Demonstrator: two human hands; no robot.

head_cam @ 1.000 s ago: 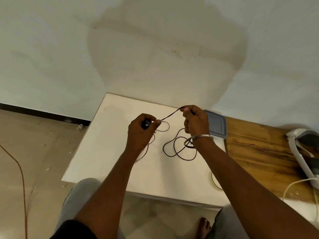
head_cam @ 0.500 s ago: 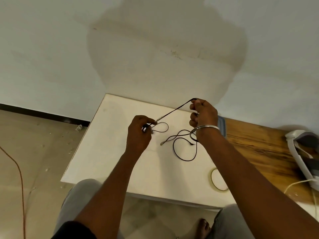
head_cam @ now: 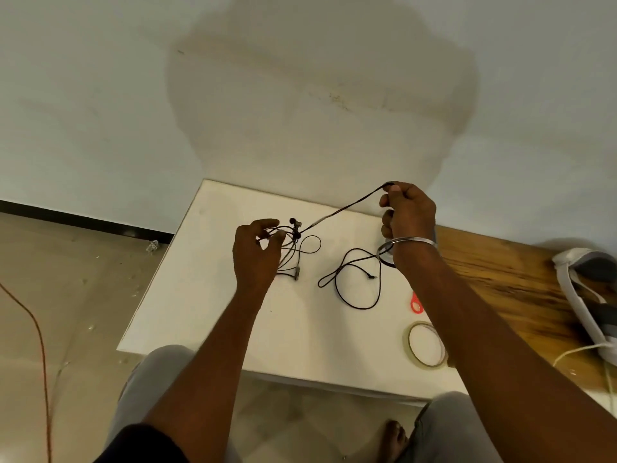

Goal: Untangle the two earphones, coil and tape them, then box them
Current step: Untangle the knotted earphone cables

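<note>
right hand (head_cam: 409, 212) pinches taut cable (head_cam: 347, 207); left hand (head_cam: 257, 255) seemingly pinches wires (head_cam: 296, 271).

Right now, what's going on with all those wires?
A person is untangling black earphones over a white table. The right hand pinches one cable and holds it raised and taut; the left hand holds the bunched wires by the earbuds. A slack loop lies on the table, and the tape roll sits untouched.
</note>
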